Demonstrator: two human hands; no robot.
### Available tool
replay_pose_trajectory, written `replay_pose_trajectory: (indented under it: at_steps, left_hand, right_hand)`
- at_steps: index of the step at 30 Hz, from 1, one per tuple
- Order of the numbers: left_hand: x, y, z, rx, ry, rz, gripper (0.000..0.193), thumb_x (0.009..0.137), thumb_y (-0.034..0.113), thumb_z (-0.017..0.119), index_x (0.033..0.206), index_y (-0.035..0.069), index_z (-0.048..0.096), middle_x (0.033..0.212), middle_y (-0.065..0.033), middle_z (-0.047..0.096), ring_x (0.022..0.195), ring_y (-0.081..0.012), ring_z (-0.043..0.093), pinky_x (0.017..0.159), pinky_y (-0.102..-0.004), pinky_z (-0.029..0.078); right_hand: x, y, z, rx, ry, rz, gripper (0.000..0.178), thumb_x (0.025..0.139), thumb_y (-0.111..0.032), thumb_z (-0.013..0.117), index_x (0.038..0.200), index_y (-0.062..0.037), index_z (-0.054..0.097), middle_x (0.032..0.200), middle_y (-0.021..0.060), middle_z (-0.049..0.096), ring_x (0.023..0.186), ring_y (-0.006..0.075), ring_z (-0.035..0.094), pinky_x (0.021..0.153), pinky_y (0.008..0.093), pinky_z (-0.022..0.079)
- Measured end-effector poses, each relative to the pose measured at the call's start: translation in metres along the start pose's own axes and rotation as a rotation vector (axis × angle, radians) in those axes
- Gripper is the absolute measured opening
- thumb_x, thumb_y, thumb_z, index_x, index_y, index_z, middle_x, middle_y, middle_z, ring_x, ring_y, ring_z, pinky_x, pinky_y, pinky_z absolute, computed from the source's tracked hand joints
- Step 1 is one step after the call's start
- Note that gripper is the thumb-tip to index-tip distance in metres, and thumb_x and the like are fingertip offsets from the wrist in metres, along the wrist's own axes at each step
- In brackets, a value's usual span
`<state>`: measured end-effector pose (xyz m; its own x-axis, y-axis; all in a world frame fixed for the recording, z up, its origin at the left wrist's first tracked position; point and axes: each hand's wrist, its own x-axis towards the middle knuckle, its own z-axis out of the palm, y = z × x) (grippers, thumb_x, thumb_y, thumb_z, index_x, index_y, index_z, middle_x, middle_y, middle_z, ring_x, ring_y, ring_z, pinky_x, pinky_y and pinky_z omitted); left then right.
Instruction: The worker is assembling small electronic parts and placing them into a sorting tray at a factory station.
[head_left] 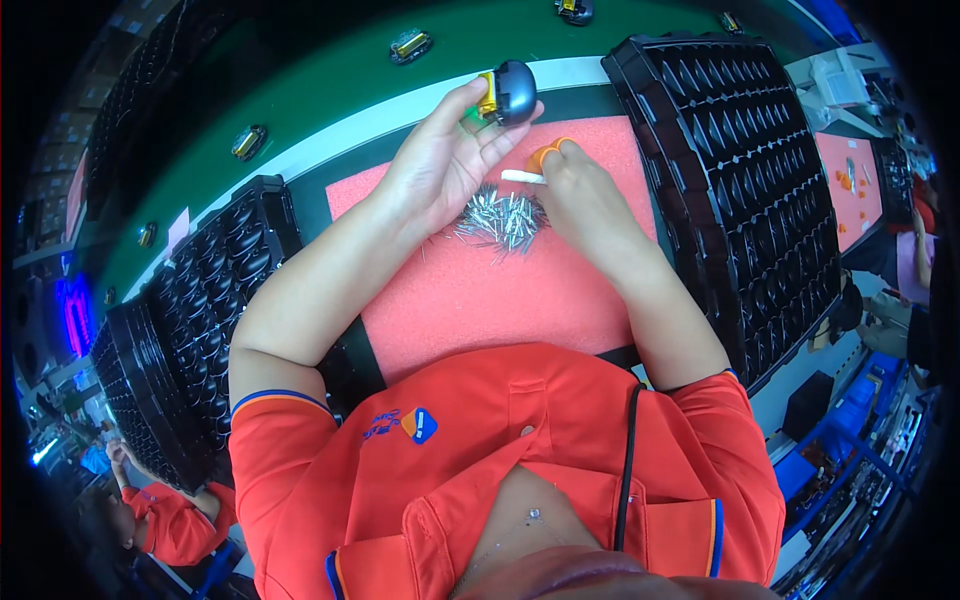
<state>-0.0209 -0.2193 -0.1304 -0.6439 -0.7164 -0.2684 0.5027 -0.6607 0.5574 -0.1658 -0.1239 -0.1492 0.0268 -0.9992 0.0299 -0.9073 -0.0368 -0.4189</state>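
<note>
"When your left hand [447, 158] holds the dark rounded device [517, 92], what faults can arise?"

"If my thumb and fingers loosen, the device can slip and strike the pink foam mat [480, 310] or the pile of metal pins [503, 222]. If my thumb bears too hard on the exposed yellow part [488, 98], that part may be damaged or displaced. If my right hand [585, 192] sweeps low, the loose pins may scatter."

"State the condition of each grip."

"Left: closed around the device, thumb against the yellow side, fingers beneath the rounded end. Right: fingers curled in, a white stick [522, 177] pinched and projecting from them. The orange pieces [544, 155] at those fingertips are partly covered; I cannot tell whether they are worn or held."

"Where does the device lie?"

"Within my left grip, beyond the pins, ahead and to the left of my right hand, near it but apart."
</note>
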Motion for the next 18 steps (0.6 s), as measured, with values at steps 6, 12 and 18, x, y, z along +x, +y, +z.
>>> replay_pose_trajectory:
  at_steps: [6, 12, 18]
  left_hand:
    - [-0.004, 0.003, 0.000, 0.052, -0.062, -0.006, 0.041, 0.097, 0.029, 0.045, 0.118, -0.006, 0.044, 0.115, -0.0200, 0.054, 0.112, -0.0309, 0.057, 0.093, -0.0312, 0.052]
    - [-0.004, 0.003, -0.002, 0.232, -0.079, 0.057, 0.041, 0.099, 0.033, 0.042, 0.119, -0.002, 0.046, 0.112, -0.0184, 0.058, 0.096, -0.0224, 0.064, 0.075, -0.0248, 0.055]
    - [-0.012, 0.002, 0.007, 0.417, -0.162, 0.009, 0.046, 0.100, 0.037, 0.037, 0.125, -0.001, 0.045, 0.105, -0.0146, 0.058, 0.075, -0.0118, 0.059, 0.066, -0.0227, 0.051]
  right_hand:
    - [-0.007, -0.002, 0.003, 0.026, 0.070, 0.003, 0.020, 0.079, -0.006, 0.065, 0.092, 0.0060, 0.058, 0.090, 0.0187, 0.055, 0.080, 0.0375, 0.060, 0.071, 0.0430, 0.050]
    - [-0.001, 0.004, 0.007, -0.087, 0.021, -0.035, 0.019, 0.082, -0.008, 0.063, 0.095, 0.0055, 0.057, 0.089, 0.0186, 0.054, 0.078, 0.0385, 0.059, 0.069, 0.0436, 0.049]
    - [-0.011, 0.019, -0.001, 0.186, 0.202, -0.033, 0.019, 0.088, -0.011, 0.059, 0.102, 0.0004, 0.056, 0.091, 0.0186, 0.057, 0.078, 0.0360, 0.058, 0.068, 0.0409, 0.046]
